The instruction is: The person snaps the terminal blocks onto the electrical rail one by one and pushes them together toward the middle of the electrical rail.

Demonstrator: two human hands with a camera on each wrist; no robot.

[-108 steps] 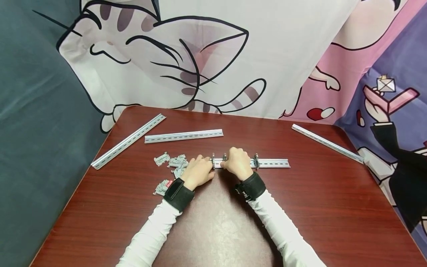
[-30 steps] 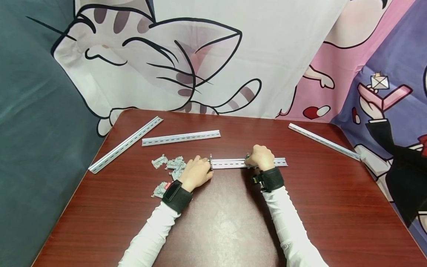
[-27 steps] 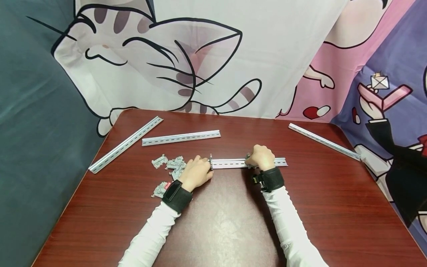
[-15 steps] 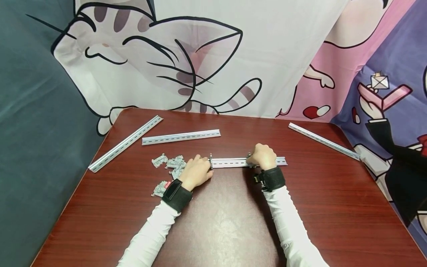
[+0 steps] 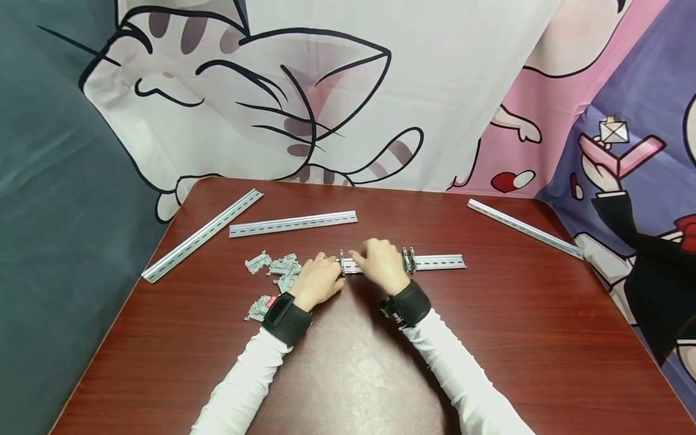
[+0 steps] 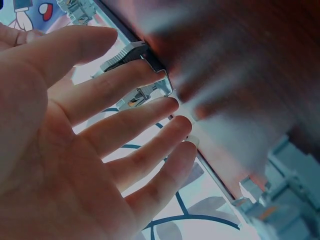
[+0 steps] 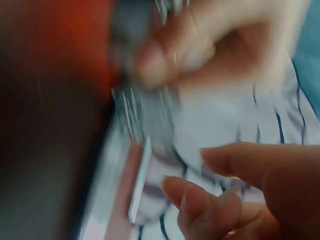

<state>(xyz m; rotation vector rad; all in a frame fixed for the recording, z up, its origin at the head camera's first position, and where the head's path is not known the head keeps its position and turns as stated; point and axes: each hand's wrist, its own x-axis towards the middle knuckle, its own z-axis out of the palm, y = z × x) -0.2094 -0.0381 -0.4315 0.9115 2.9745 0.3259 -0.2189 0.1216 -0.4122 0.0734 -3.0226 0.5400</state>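
A slotted metal DIN rail (image 5: 437, 261) lies crosswise before me. My left hand (image 5: 317, 281) is at its left end, fingers nearly straight and fingertips at the rail's edge in the left wrist view. Beside those fingertips stands a terminal block (image 5: 342, 263) on the rail. My right hand (image 5: 382, 264) hovers over the rail; in the right wrist view its thumb and index finger are apart with nothing between them. Just right of it, two upright terminal blocks (image 5: 408, 260) stand close together on the rail. The right wrist view is blurred.
Loose grey terminal blocks (image 5: 284, 266) lie left of my left hand, with more (image 5: 258, 308), one bearing a red label, nearer me. Spare rails lie behind: one at far left (image 5: 203, 235), one at middle back (image 5: 293, 223), another at right (image 5: 524, 228). A printed cloth (image 5: 467, 90) hangs behind the table.
My right hand slid a terminal block rightward along the rail until it stood beside another, then released it and moved back left. My left hand stays at the rail's left end.
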